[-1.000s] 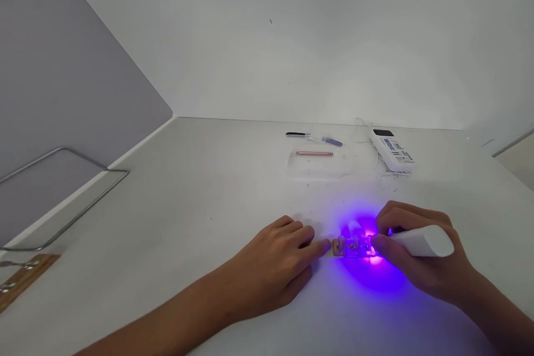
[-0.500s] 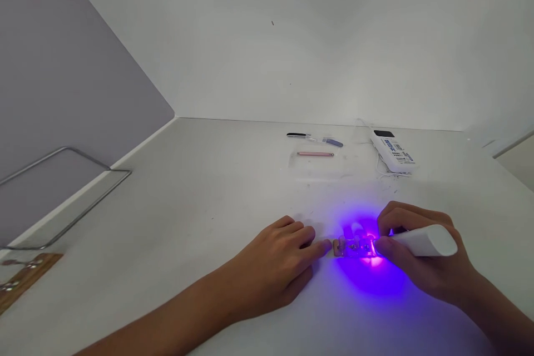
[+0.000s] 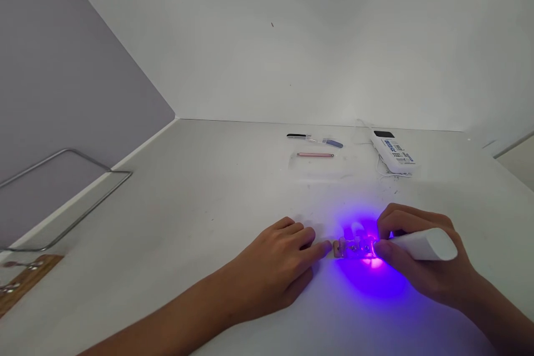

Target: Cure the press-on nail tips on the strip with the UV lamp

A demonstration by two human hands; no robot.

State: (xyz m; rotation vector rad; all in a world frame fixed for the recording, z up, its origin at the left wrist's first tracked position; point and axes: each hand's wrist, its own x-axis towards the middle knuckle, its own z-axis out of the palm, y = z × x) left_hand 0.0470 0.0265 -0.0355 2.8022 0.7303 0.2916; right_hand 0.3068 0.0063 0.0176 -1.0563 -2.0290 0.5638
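My right hand point(image 3: 434, 261) is closed round a white handheld UV lamp point(image 3: 425, 243), fingers near its lit end. Violet light from it falls on a narrow strip point(image 3: 336, 248) that bears several small, clear pieces point(image 3: 354, 247). The strip's right end is lost in the glare and behind my fingers. My left hand point(image 3: 283, 264) rests on the table to the left, its index finger stretched to touch the strip's tan left end. The thumb is apart from that finger, and the other fingers are bent, with nothing visible in them.
Behind the strip on the white table point(image 3: 187, 189) lie a pink stick point(image 3: 315, 154), a black-handled tool point(image 3: 296, 136) and a blue-grey piece point(image 3: 333, 143). A white device point(image 3: 392, 151) with a cable stands right of them. At left are a metal wire frame point(image 3: 89, 207) and a wooden board point(image 3: 31, 278).
The rear of the lamp has dipped very slightly with my right hand. My left hand and the strip have stayed in place, and the violet light is still on.
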